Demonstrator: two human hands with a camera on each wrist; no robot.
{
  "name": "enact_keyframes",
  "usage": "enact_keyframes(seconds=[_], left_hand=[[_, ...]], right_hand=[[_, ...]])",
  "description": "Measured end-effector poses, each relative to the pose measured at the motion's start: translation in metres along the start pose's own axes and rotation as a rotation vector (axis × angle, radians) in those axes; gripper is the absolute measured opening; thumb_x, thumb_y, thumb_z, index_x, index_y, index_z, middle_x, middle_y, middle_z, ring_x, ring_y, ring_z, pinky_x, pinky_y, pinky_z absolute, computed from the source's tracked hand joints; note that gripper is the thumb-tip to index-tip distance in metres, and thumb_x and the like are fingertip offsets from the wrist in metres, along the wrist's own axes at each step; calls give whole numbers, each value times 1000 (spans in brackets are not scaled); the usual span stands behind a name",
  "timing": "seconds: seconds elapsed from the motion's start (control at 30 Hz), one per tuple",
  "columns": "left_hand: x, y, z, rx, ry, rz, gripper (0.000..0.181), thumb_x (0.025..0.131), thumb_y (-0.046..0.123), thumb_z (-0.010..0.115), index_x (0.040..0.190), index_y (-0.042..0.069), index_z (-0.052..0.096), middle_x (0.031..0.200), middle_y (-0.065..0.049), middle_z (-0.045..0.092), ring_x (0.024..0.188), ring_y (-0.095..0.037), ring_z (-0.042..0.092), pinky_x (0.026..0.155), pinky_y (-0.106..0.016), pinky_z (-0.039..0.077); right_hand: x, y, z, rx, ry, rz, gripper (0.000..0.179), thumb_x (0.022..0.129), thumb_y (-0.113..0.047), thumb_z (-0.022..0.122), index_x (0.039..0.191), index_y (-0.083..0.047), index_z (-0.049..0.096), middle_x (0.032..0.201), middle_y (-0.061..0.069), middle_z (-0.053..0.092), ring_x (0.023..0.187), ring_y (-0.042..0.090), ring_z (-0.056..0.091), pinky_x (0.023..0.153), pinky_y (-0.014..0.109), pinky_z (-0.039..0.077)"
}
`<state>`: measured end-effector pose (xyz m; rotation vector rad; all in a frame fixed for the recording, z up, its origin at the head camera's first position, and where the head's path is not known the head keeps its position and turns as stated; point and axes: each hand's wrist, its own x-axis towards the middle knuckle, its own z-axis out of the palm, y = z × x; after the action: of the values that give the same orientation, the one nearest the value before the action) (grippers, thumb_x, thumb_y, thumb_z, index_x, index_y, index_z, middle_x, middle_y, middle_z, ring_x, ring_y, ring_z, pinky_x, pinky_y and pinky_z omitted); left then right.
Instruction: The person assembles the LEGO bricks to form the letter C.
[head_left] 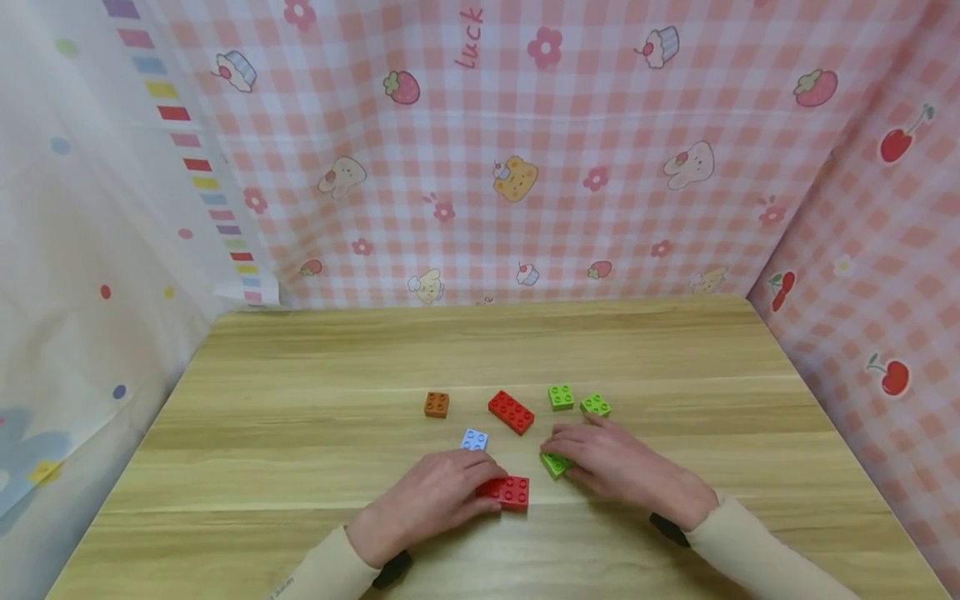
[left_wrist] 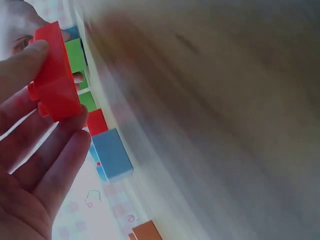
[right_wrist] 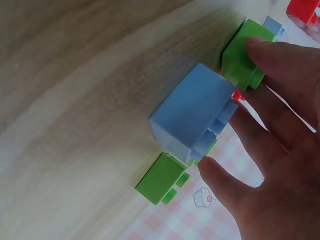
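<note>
My left hand (head_left: pixel 438 492) grips a red eight-stud building brick (head_left: pixel 513 493) between thumb and fingertips. In the left wrist view the thumb presses one side of this red brick (left_wrist: pixel 57 75), its studs toward the palm. Just beyond the left fingers sits a light blue brick (head_left: pixel 474 438), partly covered by them. With thumb and fingers my right hand (head_left: pixel 618 462) pinches a green brick (head_left: pixel 555 464). The right wrist view shows another blue brick (right_wrist: pixel 192 112) beside the little finger; in the head view the hand hides it.
Farther back on the wooden table (head_left: pixel 300 367) lie a brown brick (head_left: pixel 437 405), a second red brick (head_left: pixel 512 412) and two green bricks, one left (head_left: pixel 560 397) and one right (head_left: pixel 596 406). A checked pink curtain (head_left: pixel 480 125) hangs behind the table.
</note>
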<state>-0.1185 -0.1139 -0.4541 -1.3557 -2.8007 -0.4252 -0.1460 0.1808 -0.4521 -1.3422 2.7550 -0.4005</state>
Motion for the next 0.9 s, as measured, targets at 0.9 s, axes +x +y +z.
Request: enact_keyframes(seconds=[0.9], left_hand=[[14,9,8,-45,-81,-148,39,91,39,80,118,12,71,105,4,68,90,-5,62,80,-24,57]], right_hand=[[-9,-14,-6,-34,104,109,44,93,-25,79,133,-11,68,127,2,70,113,20,67,95,47,58]])
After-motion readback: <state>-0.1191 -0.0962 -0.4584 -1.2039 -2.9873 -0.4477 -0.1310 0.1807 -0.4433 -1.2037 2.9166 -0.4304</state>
